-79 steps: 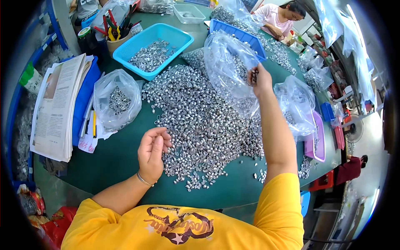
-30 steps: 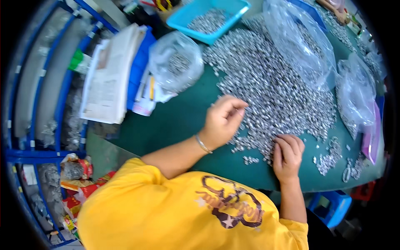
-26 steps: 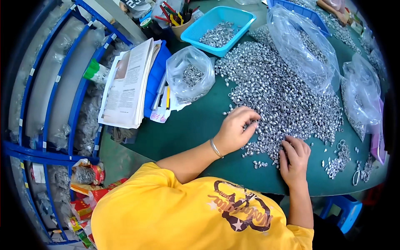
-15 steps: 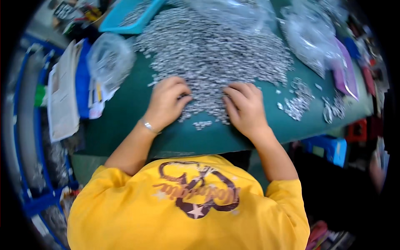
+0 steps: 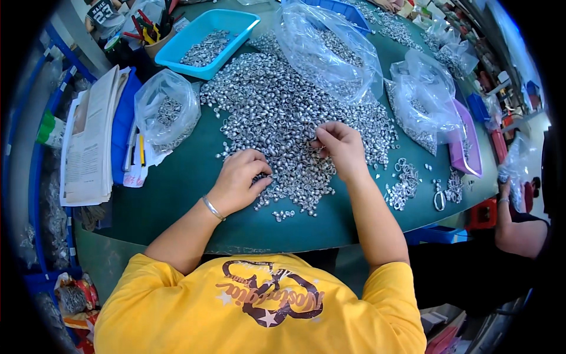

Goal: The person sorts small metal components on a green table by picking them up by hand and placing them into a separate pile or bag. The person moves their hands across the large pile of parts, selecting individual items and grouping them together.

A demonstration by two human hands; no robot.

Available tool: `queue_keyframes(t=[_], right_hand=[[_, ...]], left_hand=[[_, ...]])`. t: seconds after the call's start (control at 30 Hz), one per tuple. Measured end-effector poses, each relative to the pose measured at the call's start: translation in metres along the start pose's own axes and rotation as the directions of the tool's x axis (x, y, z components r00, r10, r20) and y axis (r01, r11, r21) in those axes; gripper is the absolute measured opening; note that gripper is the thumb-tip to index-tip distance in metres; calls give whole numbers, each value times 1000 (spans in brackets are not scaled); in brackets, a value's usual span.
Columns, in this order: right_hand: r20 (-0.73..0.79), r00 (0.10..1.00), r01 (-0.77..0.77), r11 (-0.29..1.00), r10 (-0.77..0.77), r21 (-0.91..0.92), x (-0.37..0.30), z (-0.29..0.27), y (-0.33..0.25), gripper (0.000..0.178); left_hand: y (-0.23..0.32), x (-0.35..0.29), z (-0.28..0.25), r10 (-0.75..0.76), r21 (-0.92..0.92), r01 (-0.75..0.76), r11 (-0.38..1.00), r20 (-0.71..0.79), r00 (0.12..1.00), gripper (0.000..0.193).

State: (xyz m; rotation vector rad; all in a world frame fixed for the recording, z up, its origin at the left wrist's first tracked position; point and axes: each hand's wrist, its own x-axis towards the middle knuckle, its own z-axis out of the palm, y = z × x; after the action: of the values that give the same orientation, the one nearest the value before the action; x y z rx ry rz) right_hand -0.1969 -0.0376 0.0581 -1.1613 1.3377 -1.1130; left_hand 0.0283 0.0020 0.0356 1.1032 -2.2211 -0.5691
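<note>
A wide heap of small silvery metal pieces (image 5: 277, 112), some of them ring-shaped, covers the middle of the green table (image 5: 177, 203). My right hand (image 5: 343, 150) is raised over the right part of the heap, with thumb and forefinger pinched on one small metal piece (image 5: 315, 140). Against the heap's near left edge rests my left hand (image 5: 240, 180). Its fingers curl towards the thumb, and whatever lies between the tips is too small to make out. A little cluster of pieces (image 5: 283, 215) sits apart at the near side of the heap.
Behind the heap are a turquoise tray (image 5: 250, 22) and a clear plastic bag (image 5: 365, 65) of pieces. Another bag (image 5: 168, 109) and papers (image 5: 88, 141) stand left. To the right are small piles (image 5: 404, 183), a bag (image 5: 421, 97) and a pink tray (image 5: 471, 144). Another person's arm (image 5: 506, 212) shows far right.
The view has shifted, showing more of the table's far side. My right hand has lifted from the heap's near right edge and now pinches a piece; my left hand stays by the left edge.
</note>
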Motion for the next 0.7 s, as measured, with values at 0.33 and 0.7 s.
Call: queue_keyframes(t=[0.33, 0.7], right_hand=[[26, 993, -119, 946, 117, 302, -38, -25, 11, 16], [18, 761, 606, 702, -648, -375, -43, -8, 31, 7]], left_hand=[[7, 2, 6, 6, -24, -7, 1000, -21, 1000, 16], [20, 6, 6, -19, -32, 19, 999, -17, 1000, 14]])
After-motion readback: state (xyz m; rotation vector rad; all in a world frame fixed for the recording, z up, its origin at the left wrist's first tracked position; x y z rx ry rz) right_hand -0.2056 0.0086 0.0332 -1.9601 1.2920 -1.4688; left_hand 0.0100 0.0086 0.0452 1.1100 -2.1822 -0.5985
